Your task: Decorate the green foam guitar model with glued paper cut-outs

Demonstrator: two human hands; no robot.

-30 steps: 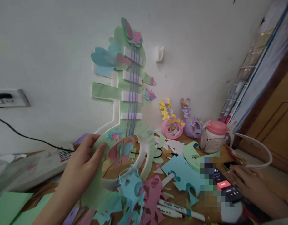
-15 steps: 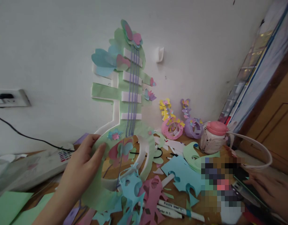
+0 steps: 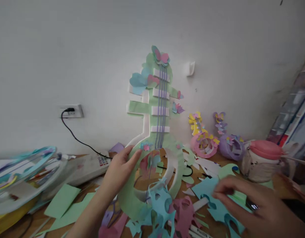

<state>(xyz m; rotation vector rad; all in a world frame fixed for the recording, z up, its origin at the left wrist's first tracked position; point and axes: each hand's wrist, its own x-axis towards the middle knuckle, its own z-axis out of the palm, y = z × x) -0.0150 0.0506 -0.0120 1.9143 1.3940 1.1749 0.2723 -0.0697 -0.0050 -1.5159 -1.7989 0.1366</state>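
Observation:
My left hand [image 3: 124, 168] grips the left edge of a light green paper guitar [image 3: 125, 198], thumb in front. The guitar stands upright against the wall, with purple strings [image 3: 162, 105] over white strips and paper butterflies and flowers on its head, neck and body. My right hand [image 3: 246, 198], a little blurred, is raised over blue paper scraps [image 3: 207, 190] at the right, thumb and fingers pinched together. Whatever is in the pinch is too small to make out. A small lit display [image 3: 253, 207] shows among its fingers.
Cut-out blue scraps [image 3: 162, 201], pink scraps [image 3: 183, 213] and markers [image 3: 199, 232] lie in front of the guitar. Small pink [image 3: 204, 145] and purple [image 3: 232, 147] paper guitars stand behind, beside a pink-lidded container [image 3: 263, 162]. At left are a tray [image 3: 30, 198] and green sheets [image 3: 63, 200].
The view has shifted left and back, so the guitar appears smaller and further right. My right hand has come away from the dark object at the right and is raised, fingers pinched.

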